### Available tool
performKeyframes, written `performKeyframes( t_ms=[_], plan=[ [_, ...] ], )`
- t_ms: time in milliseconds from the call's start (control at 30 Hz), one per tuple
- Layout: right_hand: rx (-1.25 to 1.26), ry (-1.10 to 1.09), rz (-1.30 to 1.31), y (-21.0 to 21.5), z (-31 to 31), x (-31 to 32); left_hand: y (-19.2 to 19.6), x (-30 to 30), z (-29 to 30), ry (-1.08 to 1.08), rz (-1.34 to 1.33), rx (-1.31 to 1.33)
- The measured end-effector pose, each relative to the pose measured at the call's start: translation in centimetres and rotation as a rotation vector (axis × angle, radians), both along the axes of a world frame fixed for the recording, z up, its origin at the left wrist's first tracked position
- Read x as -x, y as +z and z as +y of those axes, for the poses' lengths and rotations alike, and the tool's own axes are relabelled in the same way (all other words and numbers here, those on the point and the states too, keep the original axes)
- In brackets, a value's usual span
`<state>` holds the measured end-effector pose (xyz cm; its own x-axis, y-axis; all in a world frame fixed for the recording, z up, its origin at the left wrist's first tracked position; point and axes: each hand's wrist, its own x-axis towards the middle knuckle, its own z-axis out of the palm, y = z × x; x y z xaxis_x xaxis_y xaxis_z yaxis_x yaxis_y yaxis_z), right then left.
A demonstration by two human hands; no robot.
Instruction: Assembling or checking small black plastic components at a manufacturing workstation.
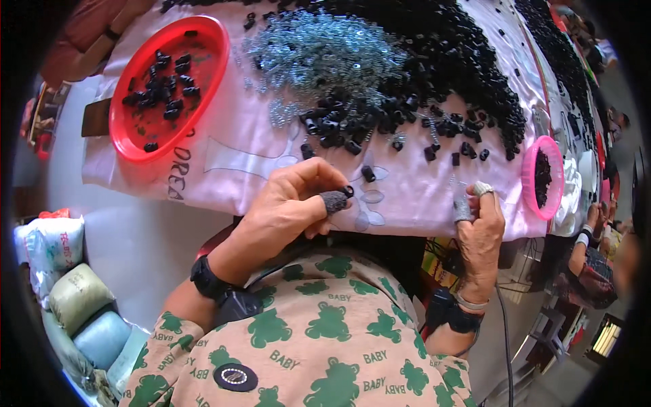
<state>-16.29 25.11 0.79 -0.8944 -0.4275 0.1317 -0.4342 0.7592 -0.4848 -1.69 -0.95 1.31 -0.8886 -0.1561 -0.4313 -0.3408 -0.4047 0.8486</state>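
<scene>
Left of the spring pile (325, 57), a red tray (209, 68) is bearing black pieces. Below the pile and slightly left, my left hand (285, 203) is pinching a black ring-ended part (348, 191) between forefinger and covered thumb. Directly below the pile, loose black cylinders (352, 147) are lying on the cloth (407, 203). Below and right of the pile, my right hand (481, 227) is holding its covered fingertips narrowly apart; I cannot tell whether they are gripping anything. Farthest right of the pile, a pink basket (557, 180) is containing dark pieces.

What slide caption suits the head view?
Left hand pinching a small black part, right hand apart from it, near heaped silvery springs on pale pink cloth.
</scene>
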Motion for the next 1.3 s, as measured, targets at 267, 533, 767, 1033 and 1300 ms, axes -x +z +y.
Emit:
performKeyframes(
  t_ms=[267,533,767,1033,1300],
  plan=[
    [0.312,-0.025,-0.186,0.7,-1.3,-1.7,-0.6,-0.4,0.1,-0.041,0.097,-0.262],
    [0.838,0.220,-0.629,2.0,-7.0,-6.0,0.0,-0.5,0.1,-0.098,0.082,-0.182],
    [0.907,0.303,-0.695,1.0,-7.9,-5.9,-0.1,-0.6,0.5,-0.131,0.111,-0.112],
    [0.655,0.443,-0.291,0.7,-7.4,-5.5,-0.4,-0.6,0.6,-0.105,0.113,-0.101],
    [0.526,0.510,-0.094,1.3,-7.7,-5.6,-0.3,-0.5,0.7,-0.080,0.092,-0.084]
  ],
)
